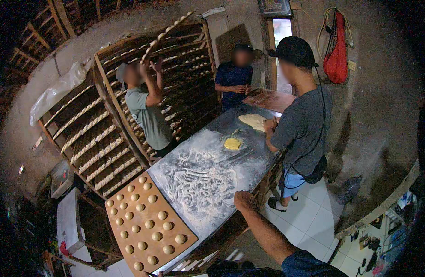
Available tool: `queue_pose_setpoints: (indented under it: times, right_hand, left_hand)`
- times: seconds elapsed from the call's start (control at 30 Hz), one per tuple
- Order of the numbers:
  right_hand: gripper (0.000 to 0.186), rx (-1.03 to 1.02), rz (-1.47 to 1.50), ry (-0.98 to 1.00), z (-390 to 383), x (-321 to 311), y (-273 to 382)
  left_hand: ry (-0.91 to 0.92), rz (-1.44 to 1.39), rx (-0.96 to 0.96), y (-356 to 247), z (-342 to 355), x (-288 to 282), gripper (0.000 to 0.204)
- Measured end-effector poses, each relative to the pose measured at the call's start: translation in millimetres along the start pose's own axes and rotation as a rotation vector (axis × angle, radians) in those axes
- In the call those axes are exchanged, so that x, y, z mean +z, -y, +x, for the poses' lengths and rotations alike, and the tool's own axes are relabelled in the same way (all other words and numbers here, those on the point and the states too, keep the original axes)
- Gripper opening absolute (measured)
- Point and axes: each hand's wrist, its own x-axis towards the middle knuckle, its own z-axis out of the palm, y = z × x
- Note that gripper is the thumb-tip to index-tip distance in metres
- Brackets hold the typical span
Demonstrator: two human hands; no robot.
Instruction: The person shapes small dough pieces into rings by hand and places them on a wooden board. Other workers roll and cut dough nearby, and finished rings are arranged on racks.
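My right hand (243, 201) is curled closed at the near right edge of the floured table (198, 171). Its fingers turn away from view, so anything inside them is hidden. My left hand is out of view. Left of my right hand, a tan board (113, 226) carries several rows of round dough balls (149, 224) at the table's near end. Farther up the table lie a yellow lump of dough (232, 143) and a larger pale sheet of dough (252, 121).
A person in a grey shirt (309, 120) works at the pale dough on the right. Across the table, another in dark blue (233, 92) stands. At left, a person (148, 115) raises a plank of dough balls (161, 36) beside wooden racks (97, 83). A red bag (336, 51) hangs right.
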Motion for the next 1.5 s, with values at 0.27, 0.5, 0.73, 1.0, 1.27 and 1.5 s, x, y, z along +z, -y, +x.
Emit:
queue_pose_setpoints:
  times: [0.27,0.5,0.73,1.0,1.27,1.5]
  right_hand:
    - [0.015,-0.099,-0.136,-0.300,-3,54,7]
    - [0.022,-0.061,-0.192,-0.162,-6,36,19]
    - [0.019,-0.062,-0.164,-0.328,1,26,-10]
    - [0.012,-0.182,-0.415,-0.596,-2,46,-20]
    - [0.013,-0.040,-0.065,-0.100,-4,16,-8]
    - [0.013,-0.006,-0.067,-0.077,3,27,-13]
  left_hand:
    - [-0.051,0.217,-0.003,18,-5,-6,0.083]
    - [0.007,0.104,-0.033,28,-3,-6,0.085]
    - [-0.057,0.181,0.130,32,16,29,0.085]
    - [0.004,0.024,0.062,34,19,36,0.082]
    - [-0.114,-0.566,0.364,7,9,-4,0.061]
    - [0.037,-0.598,0.226,-13,7,-12,0.024]
